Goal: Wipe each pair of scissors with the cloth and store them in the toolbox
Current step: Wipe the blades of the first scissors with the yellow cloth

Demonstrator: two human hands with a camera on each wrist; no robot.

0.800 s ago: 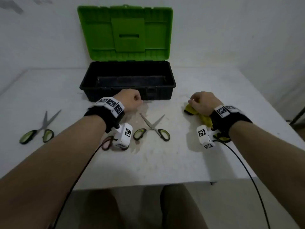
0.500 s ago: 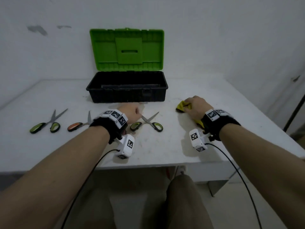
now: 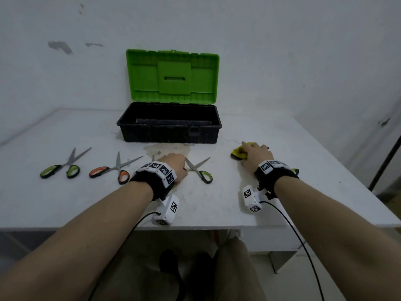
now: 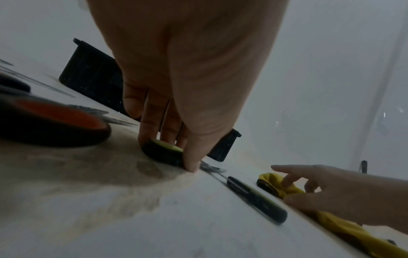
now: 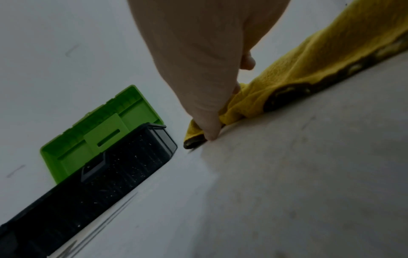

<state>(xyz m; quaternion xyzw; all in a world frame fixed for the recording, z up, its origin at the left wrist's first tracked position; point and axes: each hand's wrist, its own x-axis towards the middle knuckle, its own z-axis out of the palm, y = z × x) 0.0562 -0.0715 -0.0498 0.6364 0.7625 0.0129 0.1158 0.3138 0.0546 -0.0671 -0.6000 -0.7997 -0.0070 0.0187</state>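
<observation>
Three pairs of scissors lay on the table (image 3: 206, 203) in front of the toolbox (image 3: 169, 133), none yet inside it. A green-handled pair (image 3: 63, 168) lay far off its left front corner and an orange-handled pair (image 3: 112, 170) nearer that corner. The nearest scissors (image 3: 200, 170) lay blades apart, just before the middle of its front wall.

Over the last second the left hand (image 3: 173, 167) had drawn back from the toolbox's front wall and settled on those nearest scissors. The wrist view showed thumb and fingertips curled down around one handle loop (image 4: 163, 153), pinching it while the pair still lay flat. The right hand (image 3: 253, 156), off the toolbox's right front corner, had stayed on the yellow cloth (image 3: 237, 152). Its thumb was pressed against the bunched edge and its shorter fingers curled onto the top, with the index finger straight. That looked like a loose pinch, not a firm fistful. Judging by this, the first wipe was about to start: both tools were in hand, nothing lifted.

Bare table lay between the two hands, so bringing scissors and cloth together looked unobstructed. The orange pair sat close on the left hand's outer side, and the lid (image 3: 173, 79) stood upright behind, leaving the toolbox mouth open from above.
</observation>
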